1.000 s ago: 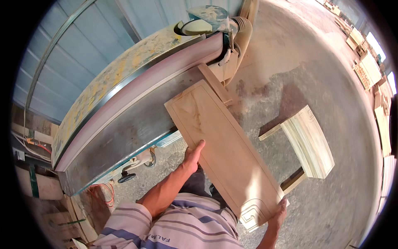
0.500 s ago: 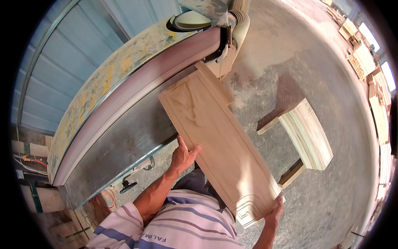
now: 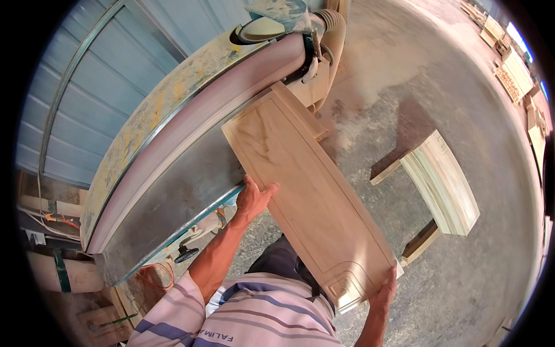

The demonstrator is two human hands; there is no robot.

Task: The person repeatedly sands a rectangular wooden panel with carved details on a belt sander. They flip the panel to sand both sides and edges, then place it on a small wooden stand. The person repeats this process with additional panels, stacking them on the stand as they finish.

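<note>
A long brown wooden panel (image 3: 312, 185) slants across the middle, with a thin grooved border line and a carved square-spiral corner at its near end. My left hand (image 3: 254, 198) grips its left long edge, the thumb lying on the top face. At the near right corner my right hand (image 3: 384, 291) is closed round the edge; some of its fingers are hidden beneath. A crosswise wooden board (image 3: 298, 110) joins the panel's far end. That far end lies over the grey metal table (image 3: 173, 191) of a belt sander, close to the pink sanding belt (image 3: 196, 113).
A similar pale wooden piece with two legs (image 3: 442, 185) lies on the concrete floor to the right. A ribbed hose (image 3: 333, 34) hangs behind the sander. Dark hand knobs (image 3: 185, 253) sit under the table's edge. Stacked timber (image 3: 513, 75) lines the far right.
The view has turned slightly left, so the floor piece and sander appear farther right. The panel's near end sits a little higher in view. Both hands keep their hold.
</note>
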